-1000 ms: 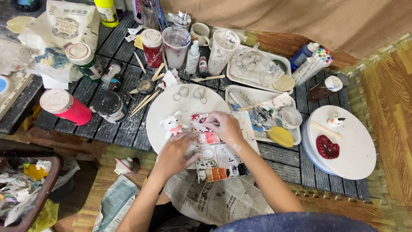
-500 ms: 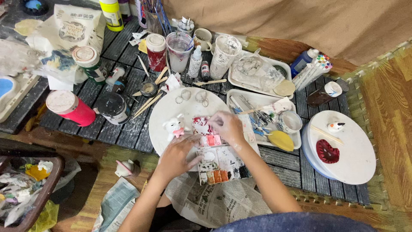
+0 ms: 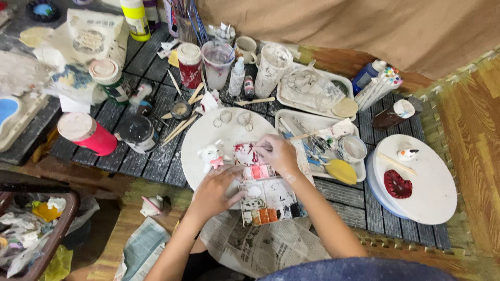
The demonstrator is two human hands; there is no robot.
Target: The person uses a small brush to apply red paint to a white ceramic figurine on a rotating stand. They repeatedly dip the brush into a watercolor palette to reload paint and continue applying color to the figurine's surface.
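Paint palette (image 3: pixel 263 192), a rectangular tray of small wells with red, pink, orange and dark paint, lies on the near edge of the round white board (image 3: pixel 208 135), partly over newspaper (image 3: pixel 260 244). Left hand (image 3: pixel 213 193): fingers loosely curled, resting on the palette's left edge, steadying it. Right hand (image 3: pixel 278 153): fingers pinched together at the palette's top red wells; whether it holds a brush, cannot tell. Small white figurine (image 3: pixel 211 154) stands on the board just left of the palette. Behind: trays (image 3: pixel 312 122), a yellow sponge (image 3: pixel 341 171), cups and jars. Right: second white board (image 3: pixel 427 187) with a red heart piece (image 3: pixel 397 184).
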